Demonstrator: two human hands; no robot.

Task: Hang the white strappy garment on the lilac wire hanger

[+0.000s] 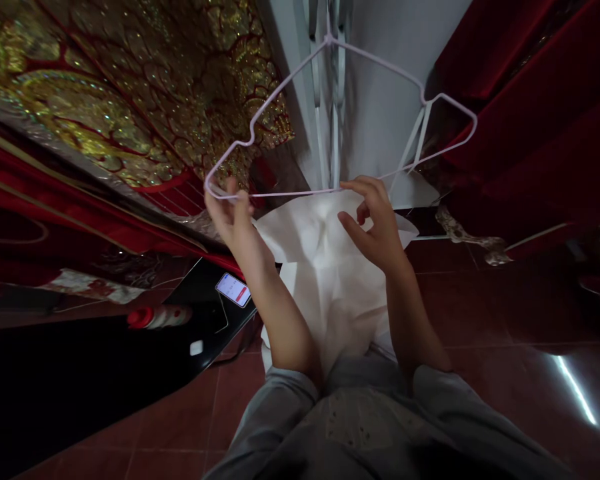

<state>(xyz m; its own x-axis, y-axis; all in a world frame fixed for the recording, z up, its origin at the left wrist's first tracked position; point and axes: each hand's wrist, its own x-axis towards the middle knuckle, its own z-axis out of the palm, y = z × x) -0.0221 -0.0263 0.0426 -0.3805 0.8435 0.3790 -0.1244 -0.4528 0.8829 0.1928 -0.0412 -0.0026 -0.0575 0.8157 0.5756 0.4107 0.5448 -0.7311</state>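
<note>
A pale pink hanger [290, 79] hangs in front of me, its hook end at the top. My left hand [233, 210] is at the hanger's lower left corner, with fingers on both sides of the wire. At the middle of the bottom bar is my right hand [373, 217], its fingertips by the bar and its thumb held apart below. A white strap [416, 137] loops over the hanger's right part and bottom bar. White fabric [325, 230] spreads below the bar, between my forearms.
Gold sequined red garments [130, 87] hang at the left, dark red cloth [530, 147] at the right. On a black table [105, 373] are a phone [233, 289], a red-capped bottle [160, 316] and a small white case [196, 348]. Metal rods [330, 120] stand behind the hanger.
</note>
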